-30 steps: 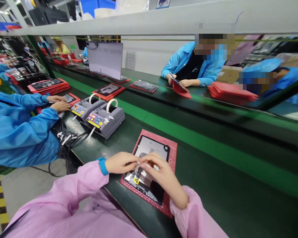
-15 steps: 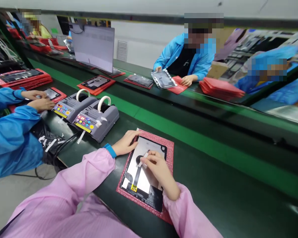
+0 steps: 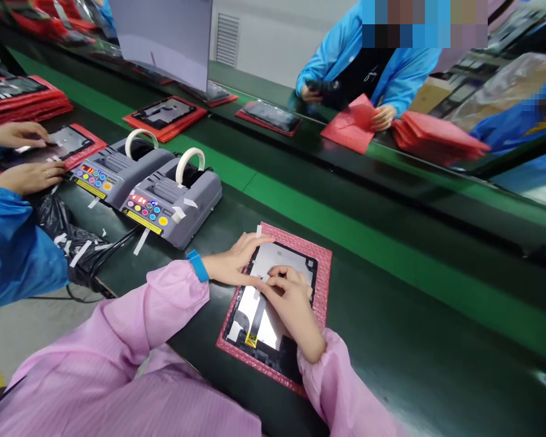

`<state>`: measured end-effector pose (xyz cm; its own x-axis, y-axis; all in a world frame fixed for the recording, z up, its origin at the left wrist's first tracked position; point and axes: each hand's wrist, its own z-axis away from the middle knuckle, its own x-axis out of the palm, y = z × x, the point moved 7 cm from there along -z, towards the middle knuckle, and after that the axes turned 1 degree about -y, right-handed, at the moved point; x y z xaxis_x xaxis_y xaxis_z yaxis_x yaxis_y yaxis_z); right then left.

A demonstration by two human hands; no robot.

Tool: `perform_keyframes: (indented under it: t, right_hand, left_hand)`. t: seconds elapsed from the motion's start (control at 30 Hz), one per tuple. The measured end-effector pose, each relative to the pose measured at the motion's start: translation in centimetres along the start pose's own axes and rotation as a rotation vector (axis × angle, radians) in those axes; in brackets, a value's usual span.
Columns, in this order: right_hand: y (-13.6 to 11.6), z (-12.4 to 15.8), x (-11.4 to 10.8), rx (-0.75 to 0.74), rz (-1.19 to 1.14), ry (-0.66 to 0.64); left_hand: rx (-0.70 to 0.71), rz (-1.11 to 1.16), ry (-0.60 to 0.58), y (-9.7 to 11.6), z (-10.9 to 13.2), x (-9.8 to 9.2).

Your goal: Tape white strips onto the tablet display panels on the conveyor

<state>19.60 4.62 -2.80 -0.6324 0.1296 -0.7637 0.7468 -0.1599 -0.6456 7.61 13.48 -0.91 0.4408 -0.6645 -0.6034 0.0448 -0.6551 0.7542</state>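
The panel [image 3: 269,325] lies flat, face-on to the operator, on the bubble wrap [image 3: 323,279], which rests on the bench [image 3: 391,340] near its front edge. The left hand [image 3: 233,261] is open, fingers extended over the panel's upper left edge and thumb reaching toward the other hand; it does not grip anything that can be seen. The right hand [image 3: 293,301] is above the middle of the panel with its fingers curled and thumb and forefinger drawn together; whether anything is pinched between them cannot be told. A small pale strip [image 3: 257,294] shows just below the fingertips, and a dark ribbon [image 3: 258,315] runs from there to the yellow tape [image 3: 251,339] near the lower end. Two dispensers [image 3: 171,209] stand to the left, well apart from the panel. Handling: expect the panel to be light, thin and stiff, with a glossy, slippery face that is likely to crack if flexed and mark if pressed. Take hold by the dark border at opposite long edges, and keep fingertips off the ribbon. The strip is probably soft, and best taken by one end.
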Motion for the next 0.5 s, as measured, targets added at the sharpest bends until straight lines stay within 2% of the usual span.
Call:
perform_keyframes:
  t: [0.1,0.33,0.5]
  right_hand:
    - [-0.1,0.0,0.0,-0.001,0.005,0.011]
    - [-0.3,0.1,0.1,-0.03,0.029,0.064]
    - [-0.2,0.0,-0.1,-0.04,0.043,0.088]
  left_hand:
    - [0.028,-0.033,-0.062,0.6,0.4,0.6]
    - [-0.015,-0.175,-0.034,0.4,0.5,1.9]
    - [-0.031,-0.192,-0.042,0.3,0.5,2.1]
